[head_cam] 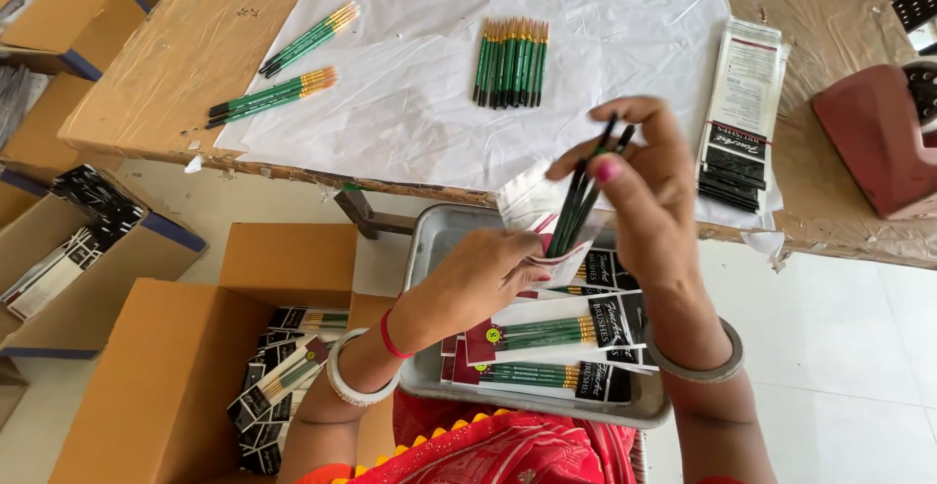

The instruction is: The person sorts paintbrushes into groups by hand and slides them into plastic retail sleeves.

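Four loose brush bundles (pixel 510 62) lie on the white sheet (pixel 410 123). The right hand (pixel 649 191) pinches a few brushes (pixel 581 201), their ends inside a clear pouch (pixel 547 225) gripped by the left hand (pixel 488 279). Below, a metal tray (pixel 429 250) holds several filled packs (pixel 547 338); the box (pixel 176 367) at left holds more. Empty pouches (pixel 742 113) sit near the table's edge.

— Where are the hands?
— Left hand (pixel 493 274) low, fingers curled in a pinch (wrist bangled). Right hand (pixel 639 186) raised above it, thumb and fingertips pressed together, forearm upright.
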